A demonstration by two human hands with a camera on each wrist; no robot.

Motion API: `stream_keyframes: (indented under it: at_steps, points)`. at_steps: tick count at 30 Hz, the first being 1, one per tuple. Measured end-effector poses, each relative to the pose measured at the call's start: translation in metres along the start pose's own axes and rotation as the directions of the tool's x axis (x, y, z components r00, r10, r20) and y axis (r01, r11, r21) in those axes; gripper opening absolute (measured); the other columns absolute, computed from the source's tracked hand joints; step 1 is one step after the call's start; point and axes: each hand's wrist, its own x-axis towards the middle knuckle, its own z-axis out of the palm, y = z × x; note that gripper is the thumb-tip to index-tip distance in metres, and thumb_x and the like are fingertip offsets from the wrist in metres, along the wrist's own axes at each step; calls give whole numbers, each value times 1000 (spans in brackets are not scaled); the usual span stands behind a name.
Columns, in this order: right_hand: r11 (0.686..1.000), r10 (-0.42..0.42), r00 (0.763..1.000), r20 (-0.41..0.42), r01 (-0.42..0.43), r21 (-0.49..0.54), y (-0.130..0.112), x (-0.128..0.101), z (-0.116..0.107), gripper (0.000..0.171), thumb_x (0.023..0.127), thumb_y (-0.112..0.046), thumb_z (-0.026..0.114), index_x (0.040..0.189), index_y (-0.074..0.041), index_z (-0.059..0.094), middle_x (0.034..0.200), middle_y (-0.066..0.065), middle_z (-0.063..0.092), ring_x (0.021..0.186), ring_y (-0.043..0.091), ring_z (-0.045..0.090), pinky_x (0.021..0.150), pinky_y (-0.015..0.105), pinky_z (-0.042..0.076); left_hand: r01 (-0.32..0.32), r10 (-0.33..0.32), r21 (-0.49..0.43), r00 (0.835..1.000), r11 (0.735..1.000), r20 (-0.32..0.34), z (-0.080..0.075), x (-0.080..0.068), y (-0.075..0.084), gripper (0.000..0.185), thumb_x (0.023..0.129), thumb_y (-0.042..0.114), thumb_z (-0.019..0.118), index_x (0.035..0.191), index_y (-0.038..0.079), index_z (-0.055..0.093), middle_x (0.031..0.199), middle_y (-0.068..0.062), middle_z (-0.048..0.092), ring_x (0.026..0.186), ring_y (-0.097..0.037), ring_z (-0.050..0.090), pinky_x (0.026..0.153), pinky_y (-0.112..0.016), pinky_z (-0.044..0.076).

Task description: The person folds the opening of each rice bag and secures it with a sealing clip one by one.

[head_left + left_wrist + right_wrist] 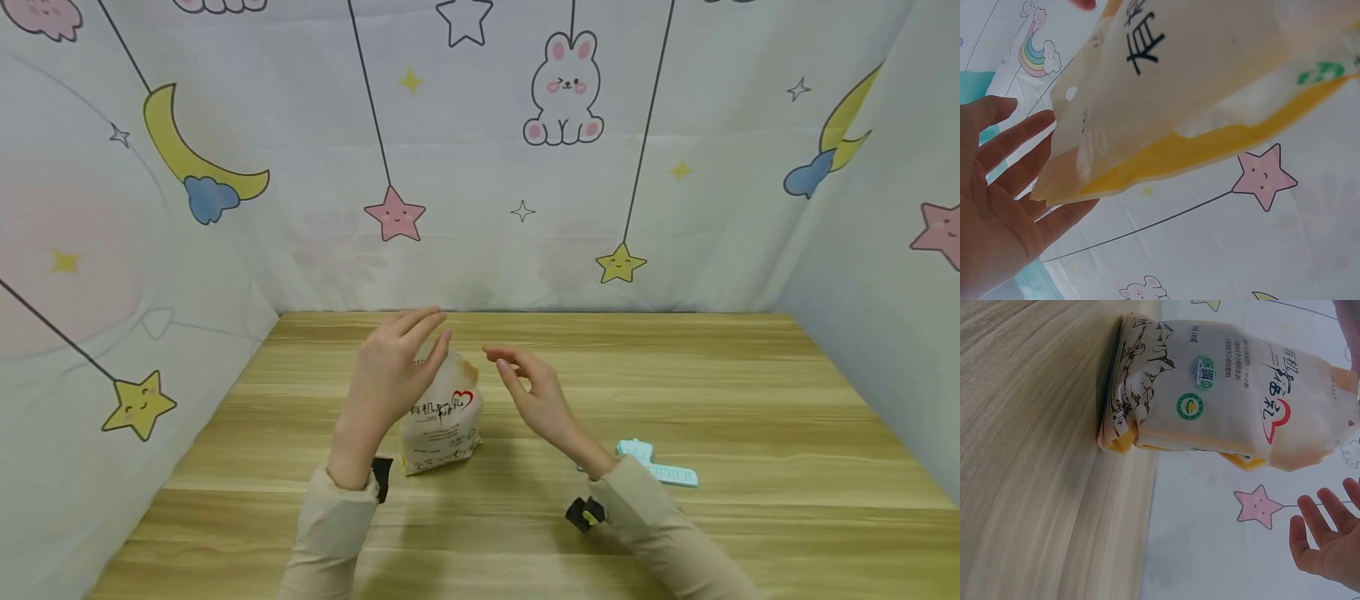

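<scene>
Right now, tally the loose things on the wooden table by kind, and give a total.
Translucent plastic food bag with yellow bottom and black lettering: 1
Light blue plastic comb: 1
Total: 2

Surface: wooden table (750,400), pale grain running left to right; cloth walls close its far, left and right edges
Bag (442,425): stands upright left of the middle, nearer the far edge
Comb (660,467): light blue; lies flat right of the middle, well apart from the bag
</scene>
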Motion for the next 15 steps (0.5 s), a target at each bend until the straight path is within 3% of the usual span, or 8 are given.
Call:
stream_keyframes:
  at_steps: [15]
  points:
    - [998,16,1000,24,-18,64,9,5,13,27,94,-5,40,115,5,54,115,20,57,103,35,55,85,48,43,-57,51,133,998,990,46,11,-9,3,24,83,20,60,102,5,66,100,-8,67,91,-25,62,78,-42,49]
